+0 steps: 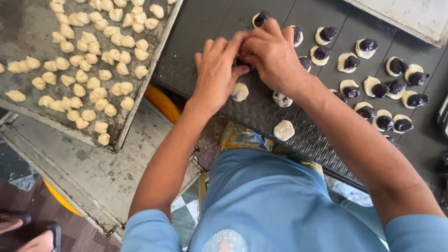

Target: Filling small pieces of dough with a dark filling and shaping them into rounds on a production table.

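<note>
Nearest, below the fingers, sealed balls [283, 129] lie on the dark tabletop [261, 109]. Left hand [215, 74] and right hand [272, 56] meet, fingers pinched together on a piece barely visible between them. Beyond and right sit filled rounds [383, 122]; left, a tray [28, 32] of dough lumps [88, 84].

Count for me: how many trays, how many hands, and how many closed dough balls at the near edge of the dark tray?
Trays: 2
Hands: 2
Closed dough balls: 3
Total: 7
</note>
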